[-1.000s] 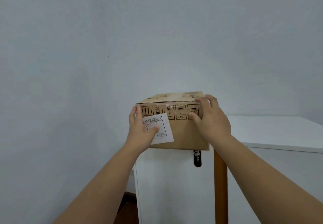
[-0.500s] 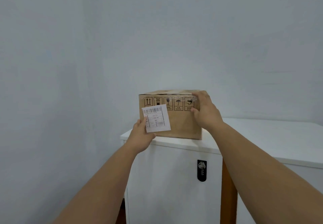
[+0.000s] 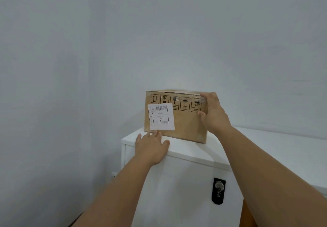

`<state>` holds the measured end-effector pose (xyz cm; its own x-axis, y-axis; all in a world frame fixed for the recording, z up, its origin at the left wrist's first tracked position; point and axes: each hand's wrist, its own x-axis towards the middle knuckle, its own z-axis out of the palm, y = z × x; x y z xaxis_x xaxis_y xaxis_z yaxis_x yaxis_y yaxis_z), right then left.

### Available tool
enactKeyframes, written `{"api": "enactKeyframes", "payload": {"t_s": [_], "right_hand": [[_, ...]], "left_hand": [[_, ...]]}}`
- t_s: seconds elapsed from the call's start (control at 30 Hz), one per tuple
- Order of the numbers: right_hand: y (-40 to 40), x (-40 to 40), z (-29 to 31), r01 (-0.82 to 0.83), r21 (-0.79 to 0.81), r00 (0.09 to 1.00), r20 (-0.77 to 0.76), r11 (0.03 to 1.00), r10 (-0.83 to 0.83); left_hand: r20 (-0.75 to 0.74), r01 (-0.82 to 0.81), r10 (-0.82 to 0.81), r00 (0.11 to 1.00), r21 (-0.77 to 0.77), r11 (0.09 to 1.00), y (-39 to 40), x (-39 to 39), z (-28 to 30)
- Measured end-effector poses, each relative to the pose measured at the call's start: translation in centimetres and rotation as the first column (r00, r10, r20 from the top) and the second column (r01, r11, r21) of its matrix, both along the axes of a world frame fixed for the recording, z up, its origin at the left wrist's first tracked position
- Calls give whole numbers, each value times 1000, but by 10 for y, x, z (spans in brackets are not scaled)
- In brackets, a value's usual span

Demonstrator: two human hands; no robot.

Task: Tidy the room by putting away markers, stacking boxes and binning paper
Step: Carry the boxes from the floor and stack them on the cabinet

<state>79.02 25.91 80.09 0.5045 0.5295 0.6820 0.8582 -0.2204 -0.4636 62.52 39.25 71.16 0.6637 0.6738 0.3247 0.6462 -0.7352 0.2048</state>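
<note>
- The cardboard box [image 3: 184, 120] sits on the near left corner of the white cabinet [image 3: 191, 152], close to the wall [image 3: 70, 67].
- My right hand [image 3: 213, 114] presses against the box's right end, fingers spread over the top edge, thumb on the front face.
- My left hand [image 3: 151, 147] lies flat and open on the cabinet top, holding nothing, fingertips just below the white label [image 3: 161, 116].
- A black lock [image 3: 218, 190] is on the cabinet door.

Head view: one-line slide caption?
Cardboard box on white cabinet; right hand on its corner, left hand open below its label.
</note>
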Motion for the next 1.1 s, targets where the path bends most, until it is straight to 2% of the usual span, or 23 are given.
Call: {"api": "enactKeyframes", "payload": {"t_s": [0.13,0.2,0.3,0.4,0.43,0.5,0.53,0.6,0.7,0.8,0.87,0.93,1.03,1.1], "right_hand": [[5,-1,-3,9,7,1000,8,1000,-9],[7,-1,-2,1,-44,1000,5,999,-1],[-2,-6,-8,-74,-173,992,-112,982,55],[-17,-30,-24,-146,-175,974,-196,974,111],[-23,-42,-32,-129,-179,977,-192,975,94],[-33,-68,-54,16,-208,987,-152,978,-48],[-40,-85,-64,79,-216,982,-151,973,-113],[-53,-131,-93,102,-232,980,-146,967,-138],[-67,-200,-148,27,-243,997,-57,970,-42],[-63,-253,-205,-166,-454,986,-61,875,155],[-55,-283,-239,-264,-611,964,-132,747,233],[-43,-310,-272,-343,-683,939,-246,644,240],[-22,-348,-314,-451,-718,889,-417,531,190],[-12,-379,-336,-568,-689,814,-550,450,185]], "left_hand": [[-58,35,-37,998,-38,999,3,0,4],[-51,54,-57,997,-60,997,4,1,7],[12,135,-135,991,-67,989,-2,-16,5],[125,221,-215,969,-35,975,-14,-51,-18],[169,245,-235,957,-40,969,-20,-66,-27],[226,273,-253,941,-63,960,-31,-97,-50],[220,277,-255,941,-74,958,-35,-113,-63],[163,246,-225,961,-118,962,-46,-157,-100],[91,123,-102,991,-260,958,-58,-227,-159],[91,-88,138,986,-420,903,-73,-300,-201],[54,-215,277,959,-497,841,-79,-348,-225],[7,-326,391,920,-537,778,-83,-392,-247],[-19,-458,552,834,-583,671,-85,-450,-277],[-14,-515,668,744,-649,560,-90,-484,-298]]}}
